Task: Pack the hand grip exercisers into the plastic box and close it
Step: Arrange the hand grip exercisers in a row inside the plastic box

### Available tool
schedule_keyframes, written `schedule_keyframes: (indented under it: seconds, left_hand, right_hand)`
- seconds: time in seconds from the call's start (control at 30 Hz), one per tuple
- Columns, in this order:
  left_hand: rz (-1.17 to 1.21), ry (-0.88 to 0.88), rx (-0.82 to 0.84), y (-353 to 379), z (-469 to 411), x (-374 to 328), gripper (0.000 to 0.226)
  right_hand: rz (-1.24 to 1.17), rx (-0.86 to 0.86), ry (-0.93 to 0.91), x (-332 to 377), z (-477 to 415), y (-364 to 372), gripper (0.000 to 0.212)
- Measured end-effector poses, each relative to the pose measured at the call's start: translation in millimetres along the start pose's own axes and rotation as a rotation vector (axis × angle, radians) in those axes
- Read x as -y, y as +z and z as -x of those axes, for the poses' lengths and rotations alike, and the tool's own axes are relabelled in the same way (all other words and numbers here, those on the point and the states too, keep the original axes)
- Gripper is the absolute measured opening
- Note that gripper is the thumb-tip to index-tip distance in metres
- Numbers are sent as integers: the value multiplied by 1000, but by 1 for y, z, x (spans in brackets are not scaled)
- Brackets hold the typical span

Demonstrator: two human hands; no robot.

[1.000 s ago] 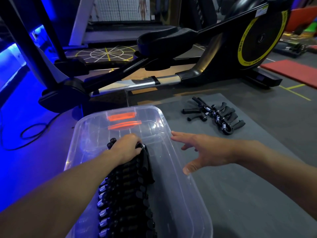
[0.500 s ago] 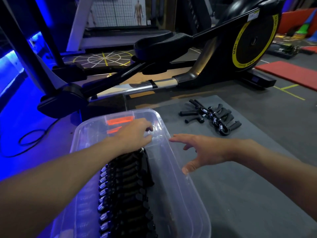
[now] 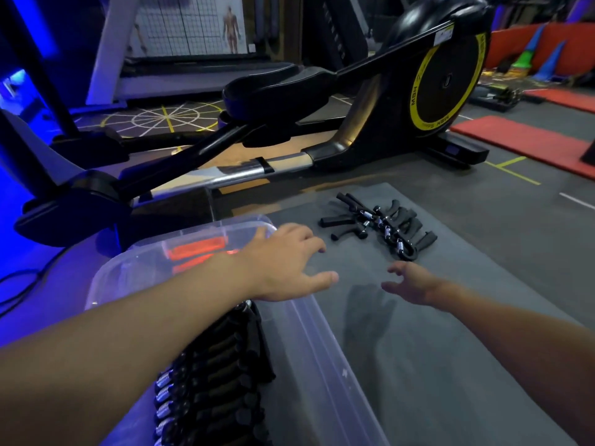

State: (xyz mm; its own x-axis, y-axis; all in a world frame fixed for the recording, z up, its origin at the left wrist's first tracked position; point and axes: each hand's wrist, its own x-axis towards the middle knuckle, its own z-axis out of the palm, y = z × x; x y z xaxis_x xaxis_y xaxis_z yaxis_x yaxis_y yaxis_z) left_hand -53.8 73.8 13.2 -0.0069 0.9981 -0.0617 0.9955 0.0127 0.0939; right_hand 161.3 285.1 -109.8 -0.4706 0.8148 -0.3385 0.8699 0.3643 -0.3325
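The step in hand looks like fetching more grips: a row already lies packed inside the box [image 3: 322, 355], at its near left, while a loose pile of grips [image 3: 383, 225] sits on the mat [image 3: 467, 317] beyond the box's far right corner. No lid is in view, so closing seems some way off.

The left hand [image 3: 283, 262] hovers over the box's far right rim, palm down, fingers spread and empty, its forearm crossing above the packed row. The right hand [image 3: 415, 283] hangs over the mat to the right of the box, near the pile but not touching it, fingers loosely curled and apart, holding nothing.

The next move probably calls for both hands to reach on to the pile, close round several grips at once by their handles, and carry them back to the bare part of the box floor beside the row. The grips lie tangled, springs and handles crossing, so one may drag another out.
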Motion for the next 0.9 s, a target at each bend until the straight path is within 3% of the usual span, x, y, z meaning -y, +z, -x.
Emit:
schedule_keyframes:
  seconds: [0.13, 0.27, 0.4, 0.53, 0.8, 0.9]
  left_hand:
    - [-84, -37, 106, 13, -8, 8, 72]
    - [-162, -44, 96, 21, -15, 13, 77]
    - [-152, -43, 134, 23, -21, 11, 80]
    - [-147, -26, 136, 24, -23, 13, 82]
    - [-180, -25, 100, 23, -24, 14, 80]
    - [-178, -54, 82, 21, -26, 17, 80]
  right_hand:
    - [-20, -118, 70, -24, -37, 9, 60]
    - [3, -136, 102, -37, -72, 12, 69]
    - [-32, -240, 88, -41, -97, 10, 60]
    - [-40, -323, 84, -44, -117, 13, 80]
    - [-47, -243, 79, -40, -156, -5, 100]
    - [-110, -199, 69, -34, -163, -8, 95]
